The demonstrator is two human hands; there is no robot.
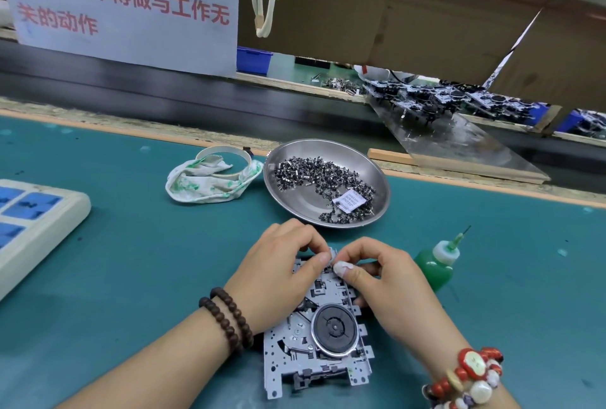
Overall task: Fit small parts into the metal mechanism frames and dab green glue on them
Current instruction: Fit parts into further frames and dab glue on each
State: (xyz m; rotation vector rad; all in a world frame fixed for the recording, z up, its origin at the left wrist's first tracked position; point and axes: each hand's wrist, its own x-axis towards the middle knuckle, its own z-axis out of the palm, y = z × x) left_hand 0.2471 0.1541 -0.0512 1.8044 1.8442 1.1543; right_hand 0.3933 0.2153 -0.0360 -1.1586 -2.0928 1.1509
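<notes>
A grey metal mechanism frame (314, 356) with a round black flywheel lies flat on the green mat in front of me. My left hand (278, 274) and my right hand (383, 280) meet over its far end, fingers curled and thumbs pressed together at the frame's top edge. Whatever small part they pinch there is hidden by the fingertips. A green glue bottle (436, 264) with a needle tip lies just right of my right hand. A steel dish (360, 159) behind the hands holds many small dark parts (314, 175) and a white sachet.
A green-stained white rag (210, 182) and a tape ring (226, 151) lie left of the dish. A cream power strip (36, 221) sits at the left edge. A dark conveyor runs behind the mat, with a metal ramp (459, 146) and more mechanisms at the right. A cord hangs above.
</notes>
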